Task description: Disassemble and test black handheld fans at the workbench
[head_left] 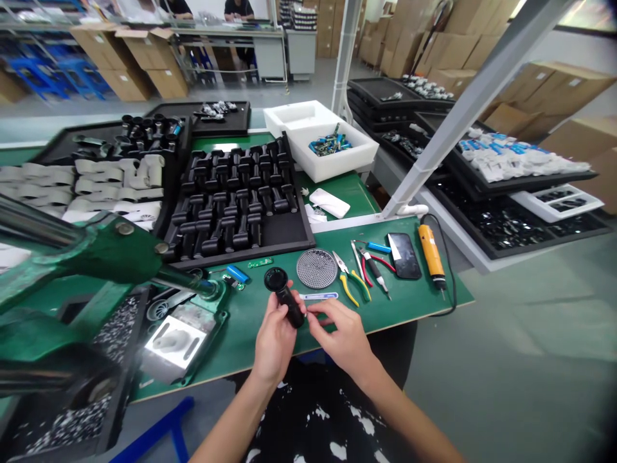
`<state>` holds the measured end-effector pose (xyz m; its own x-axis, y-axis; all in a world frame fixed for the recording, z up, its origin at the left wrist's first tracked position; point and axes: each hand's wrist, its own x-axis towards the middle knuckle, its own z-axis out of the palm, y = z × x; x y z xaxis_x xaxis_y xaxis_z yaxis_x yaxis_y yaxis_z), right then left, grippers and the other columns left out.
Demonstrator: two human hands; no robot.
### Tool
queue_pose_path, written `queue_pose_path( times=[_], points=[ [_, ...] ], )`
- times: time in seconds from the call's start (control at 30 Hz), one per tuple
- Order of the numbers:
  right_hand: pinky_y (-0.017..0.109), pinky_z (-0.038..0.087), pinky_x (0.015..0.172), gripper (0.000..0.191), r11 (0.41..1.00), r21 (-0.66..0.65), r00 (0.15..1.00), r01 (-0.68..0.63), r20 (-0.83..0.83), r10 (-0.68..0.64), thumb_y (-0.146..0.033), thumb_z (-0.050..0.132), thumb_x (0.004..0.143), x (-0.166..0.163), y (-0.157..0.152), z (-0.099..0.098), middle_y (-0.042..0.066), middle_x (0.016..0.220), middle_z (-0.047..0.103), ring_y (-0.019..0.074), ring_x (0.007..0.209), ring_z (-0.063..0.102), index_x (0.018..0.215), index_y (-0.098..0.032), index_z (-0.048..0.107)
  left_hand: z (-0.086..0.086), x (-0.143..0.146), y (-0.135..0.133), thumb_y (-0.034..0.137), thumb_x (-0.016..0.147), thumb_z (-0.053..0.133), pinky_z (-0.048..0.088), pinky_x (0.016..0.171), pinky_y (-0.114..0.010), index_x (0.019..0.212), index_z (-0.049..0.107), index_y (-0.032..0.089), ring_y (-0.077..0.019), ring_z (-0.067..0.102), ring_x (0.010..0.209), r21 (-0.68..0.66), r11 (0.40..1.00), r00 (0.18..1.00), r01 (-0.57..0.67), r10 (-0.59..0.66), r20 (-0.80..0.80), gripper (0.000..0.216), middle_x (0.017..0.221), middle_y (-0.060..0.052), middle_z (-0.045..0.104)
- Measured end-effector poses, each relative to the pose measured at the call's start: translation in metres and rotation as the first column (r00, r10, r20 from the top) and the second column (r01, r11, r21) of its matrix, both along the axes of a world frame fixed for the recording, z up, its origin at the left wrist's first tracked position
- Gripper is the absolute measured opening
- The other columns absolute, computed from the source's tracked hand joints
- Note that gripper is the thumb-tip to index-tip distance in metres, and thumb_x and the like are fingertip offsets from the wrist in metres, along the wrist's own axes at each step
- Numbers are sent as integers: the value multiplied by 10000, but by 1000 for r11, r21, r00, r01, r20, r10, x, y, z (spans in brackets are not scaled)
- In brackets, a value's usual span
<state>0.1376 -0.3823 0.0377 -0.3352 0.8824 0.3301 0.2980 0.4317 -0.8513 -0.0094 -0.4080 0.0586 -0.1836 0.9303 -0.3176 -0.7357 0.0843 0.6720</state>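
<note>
My left hand (276, 335) is wrapped round the handle of a black plastic housing (288, 302), which has a round head at its top and looks like a small handheld fan body. It is held tilted above the front of the green table (245, 357). My right hand (343, 333) has its thumb and forefinger pinched together close to the handle's lower end. Whatever is in that pinch is too small to make out. Just beyond the hands lie a blue-and-white slim tool (319, 296) and a round grey perforated disc (317, 269).
Right of the disc lie yellow-green pliers (357, 287), a screwdriver (378, 276), a phone (405, 256) and a corded orange power tool (432, 254). A green press (120, 247) stands at left. Behind are a tray of black housings (284, 231) and a white foam box (318, 170).
</note>
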Motion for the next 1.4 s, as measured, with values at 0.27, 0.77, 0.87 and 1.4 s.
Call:
queue_pose_path(
  times=[0.27,0.77,0.87,1.4],
  points=[
    [326,596,760,142,974,211,991,80,87,-100,-104,632,924,3,1,2,40,905,708,194,844,683,994,-224,660,-7,1,-5,160,811,747,501,1004,-353,1344,620,278,-182,612,996,22,998,991,58,-55,-125,560,1083,-28,611],
    [283,486,743,90,968,-93,947,-235,202,249,-250,611,1001,10,23,42,6,889,603,154,807,605,919,-228,580,-25,-8,-16,275,895,751,282,1282,-481,1451,599,270,-344,402,1543,-51,969,936,240,-245,-254,577,1591,-79,552],
    [278,480,718,97,966,-112,947,-232,200,251,-228,637,971,11,24,44,1,874,596,151,789,593,893,-227,579,-23,-8,-17,275,907,739,246,1300,-488,1481,571,271,-341,363,1567,-54,971,928,233,-239,-285,598,1618,-80,519],
    [230,476,556,300,873,-434,970,-222,-4,245,-444,763,931,17,31,44,-9,805,652,127,680,615,802,-210,627,-14,-11,-18,210,861,708,491,837,-328,1382,663,240,-205,605,934,-14,959,939,282,-279,-198,524,1253,-76,677]
  ],
)
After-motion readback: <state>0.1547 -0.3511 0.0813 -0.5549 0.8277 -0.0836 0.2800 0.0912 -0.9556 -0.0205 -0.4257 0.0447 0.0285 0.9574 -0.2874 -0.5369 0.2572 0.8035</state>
